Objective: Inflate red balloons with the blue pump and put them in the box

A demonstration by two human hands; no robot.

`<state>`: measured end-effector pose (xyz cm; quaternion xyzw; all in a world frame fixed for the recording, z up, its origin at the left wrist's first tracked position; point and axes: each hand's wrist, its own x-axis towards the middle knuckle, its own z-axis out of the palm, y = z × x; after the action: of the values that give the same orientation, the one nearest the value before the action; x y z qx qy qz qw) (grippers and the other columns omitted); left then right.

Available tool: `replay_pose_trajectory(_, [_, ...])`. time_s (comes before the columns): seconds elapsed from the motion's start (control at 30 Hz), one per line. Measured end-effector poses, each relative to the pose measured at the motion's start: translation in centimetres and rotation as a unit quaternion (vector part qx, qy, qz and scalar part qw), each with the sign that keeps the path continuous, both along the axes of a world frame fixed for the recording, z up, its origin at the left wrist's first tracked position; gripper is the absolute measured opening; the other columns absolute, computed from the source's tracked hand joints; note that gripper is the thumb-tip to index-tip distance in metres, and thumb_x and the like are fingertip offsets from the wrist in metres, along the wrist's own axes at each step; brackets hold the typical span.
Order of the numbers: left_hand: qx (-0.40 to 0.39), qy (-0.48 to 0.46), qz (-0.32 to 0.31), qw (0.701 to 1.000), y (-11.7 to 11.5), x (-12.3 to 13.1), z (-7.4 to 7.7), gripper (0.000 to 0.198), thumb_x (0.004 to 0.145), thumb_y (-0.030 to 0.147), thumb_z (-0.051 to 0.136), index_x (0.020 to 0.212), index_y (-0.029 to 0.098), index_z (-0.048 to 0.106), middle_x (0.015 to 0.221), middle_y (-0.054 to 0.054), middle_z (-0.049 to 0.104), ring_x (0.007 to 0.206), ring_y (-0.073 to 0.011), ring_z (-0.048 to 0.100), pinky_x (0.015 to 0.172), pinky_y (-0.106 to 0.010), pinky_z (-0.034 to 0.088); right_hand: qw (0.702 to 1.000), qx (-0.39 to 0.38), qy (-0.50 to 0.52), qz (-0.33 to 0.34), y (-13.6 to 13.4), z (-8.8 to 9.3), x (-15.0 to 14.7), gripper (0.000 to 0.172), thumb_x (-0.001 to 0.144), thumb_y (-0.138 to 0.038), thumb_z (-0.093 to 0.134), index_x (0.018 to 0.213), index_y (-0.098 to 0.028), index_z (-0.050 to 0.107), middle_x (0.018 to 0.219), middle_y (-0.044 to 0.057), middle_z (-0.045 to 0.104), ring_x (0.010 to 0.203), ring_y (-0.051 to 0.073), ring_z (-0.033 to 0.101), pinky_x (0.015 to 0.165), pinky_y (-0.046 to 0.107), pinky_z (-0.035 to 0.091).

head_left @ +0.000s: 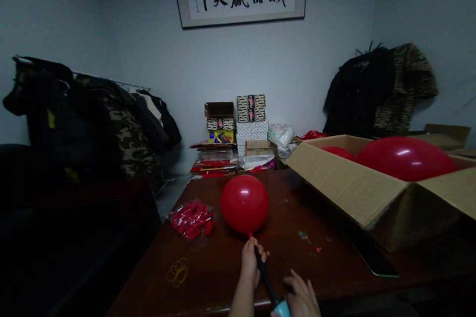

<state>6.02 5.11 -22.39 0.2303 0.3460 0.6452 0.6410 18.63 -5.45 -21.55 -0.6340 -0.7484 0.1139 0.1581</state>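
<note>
A round, inflated red balloon [244,204] stands over the table, its neck pointing down toward me. My left hand [252,260] is closed around that neck and the black upper end of a balloon pump [267,280]. The pump slants down to a light blue body at the bottom edge of the view. My right hand [302,297] is at this blue part, thumb side against it, with several fingers loosely raised; its lower part is cut off. Left of the balloon lies a clear plastic bag of uninflated red balloons [192,219].
At right, an open cardboard box [345,178] holds large red balloons [407,158]. Beneath its near edge lies a dark phone-like slab [372,256]. Yellowish rings [177,272] and small coloured scraps [304,236] dot the brown table [208,282]. Stacked boxes [252,131] stand behind.
</note>
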Motion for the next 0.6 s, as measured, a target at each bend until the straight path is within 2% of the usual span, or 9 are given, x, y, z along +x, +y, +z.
replay_pose_trajectory(0.1, [-0.002,-0.003,0.001,1.000,0.3,-0.1,-0.1,0.045,0.062,0.058,0.064,0.064,0.021,0.038,0.041,0.010,0.043,0.032,-0.0057,0.035,0.057,-0.030,0.042,0.999,-0.001,0.024,0.030,1.8,2.5,-1.3,0.041,0.073,-0.047,0.049,0.093,-0.016,0.067,0.127,0.013,0.051,0.129,0.034,0.029,0.106,0.054,0.013])
replay_pose_trajectory(0.2, [-0.004,-0.003,0.010,1.000,0.7,-0.1,-0.3,0.046,0.062,0.058,0.064,0.062,0.021,0.037,0.039,0.010,0.043,0.030,-0.0058,0.035,0.056,-0.030,0.042,0.999,0.005,0.044,0.015,3.0,3.4,-2.3,0.044,0.075,-0.046,0.047,0.105,-0.018,0.064,0.126,0.011,0.051,0.130,0.031,0.029,0.107,0.052,0.012])
replay_pose_trajectory(0.33, [0.002,0.002,0.016,1.000,0.9,-0.1,-0.4,0.044,0.064,0.057,0.063,0.061,0.021,0.036,0.038,0.010,0.041,0.029,-0.0056,0.033,0.055,-0.029,0.041,1.000,-0.010,0.024,0.001,3.3,2.9,-2.6,0.048,0.075,-0.047,0.047,0.108,-0.016,0.062,0.129,0.012,0.049,0.130,0.032,0.027,0.107,0.054,0.011])
replay_pose_trajectory(0.5, [0.004,0.011,0.017,1.000,0.3,0.1,-0.1,0.045,0.063,0.058,0.062,0.061,0.021,0.036,0.038,0.010,0.041,0.029,-0.0057,0.034,0.055,-0.029,0.041,1.000,0.012,0.023,0.004,2.1,2.4,-2.1,0.042,0.077,-0.044,0.046,0.102,-0.016,0.064,0.128,0.012,0.051,0.131,0.031,0.027,0.108,0.052,0.012])
replay_pose_trajectory(0.6, [0.005,0.011,0.018,1.000,0.0,0.1,0.0,0.044,0.064,0.057,0.062,0.061,0.021,0.036,0.039,0.010,0.041,0.029,-0.0053,0.034,0.056,-0.029,0.041,1.000,-0.002,0.012,0.012,1.2,1.4,-1.7,0.042,0.076,-0.043,0.048,0.101,-0.014,0.064,0.127,0.013,0.052,0.130,0.033,0.028,0.107,0.053,0.015])
